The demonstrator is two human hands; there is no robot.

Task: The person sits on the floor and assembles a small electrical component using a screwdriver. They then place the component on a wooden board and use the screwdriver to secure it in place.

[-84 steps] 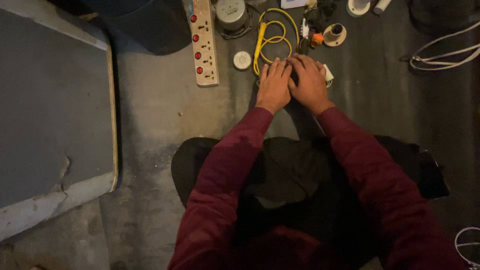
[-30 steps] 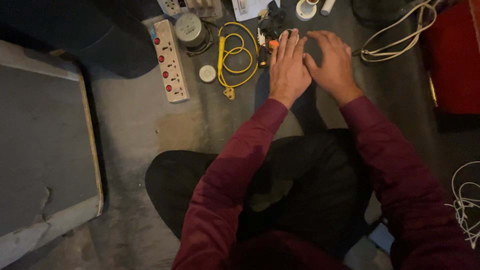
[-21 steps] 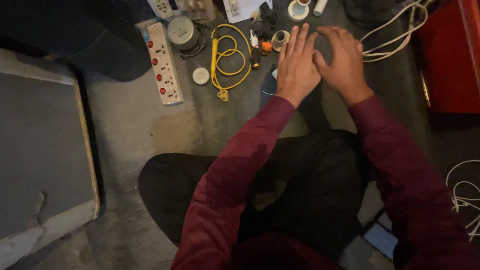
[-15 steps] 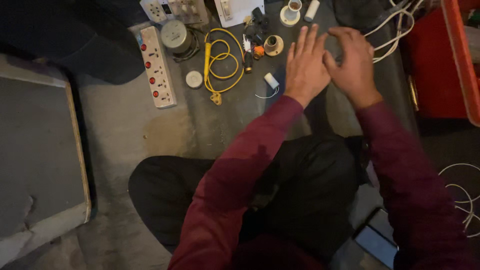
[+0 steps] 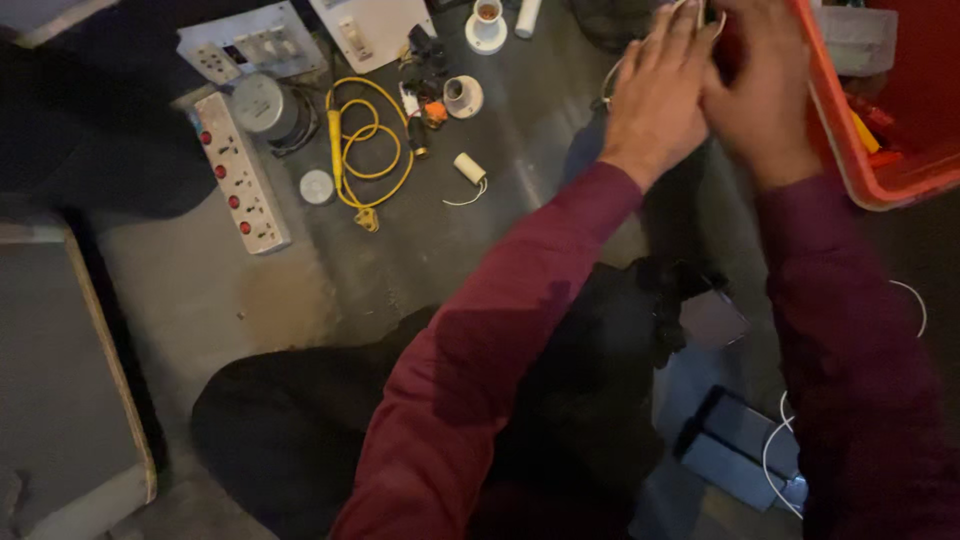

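My left hand (image 5: 655, 85) and my right hand (image 5: 755, 80) are pressed together at the top right, just left of a red plastic crate (image 5: 850, 165). A thin white cable (image 5: 608, 88) loops out from under my left hand and shows again at the fingertips. Whether either hand grips it is hidden. Both arms wear dark red sleeves, and my legs in dark trousers are folded on the grey floor below.
On the floor to the left lie a coiled yellow cable (image 5: 365, 150), a white power strip (image 5: 240, 170), a round grey meter (image 5: 262, 105), white switch plates (image 5: 370, 30), lamp holders (image 5: 462, 95) and a small white cylinder (image 5: 468, 167). Dark flat devices (image 5: 740, 440) lie at the bottom right.
Both hands have moved together to the right, away from the small parts by the yellow cable and up to the white cable beside the red crate. The view has swung right with them.
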